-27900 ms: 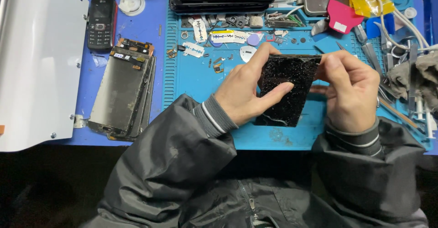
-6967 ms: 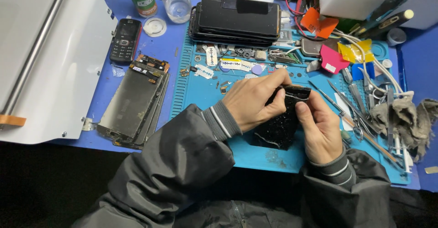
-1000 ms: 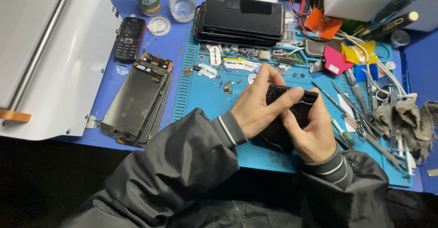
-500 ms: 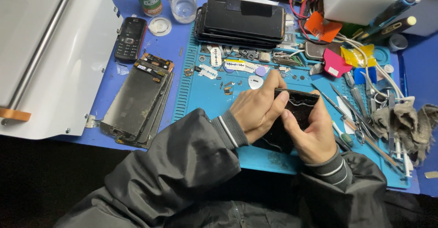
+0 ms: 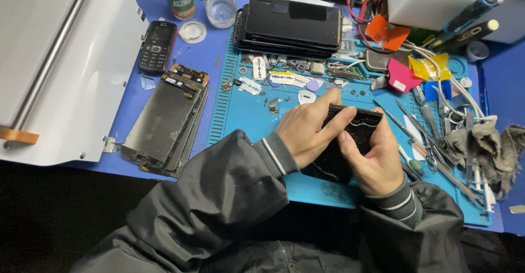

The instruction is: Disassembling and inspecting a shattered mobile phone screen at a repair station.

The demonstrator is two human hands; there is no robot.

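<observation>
A black phone frame with a rough, glue-streaked inner face is held over the blue work mat. My left hand grips its left side, fingers curled over the top edge. From the right, my right hand clasps it with the thumb pressed on the inner face. Most of the frame's lower half is hidden by my hands. Both sleeves are dark grey with striped cuffs.
A stack of stripped screen panels lies left of the mat, beside a small black keypad phone. Stacked black phones sit at the mat's far edge. Tweezers and tools, coloured picks and a grey rag crowd the right. A white machine stands at left.
My hands and the frame have shifted slightly; my left fingers now curl further over the frame's top edge, and my right thumb presses its inner face.
</observation>
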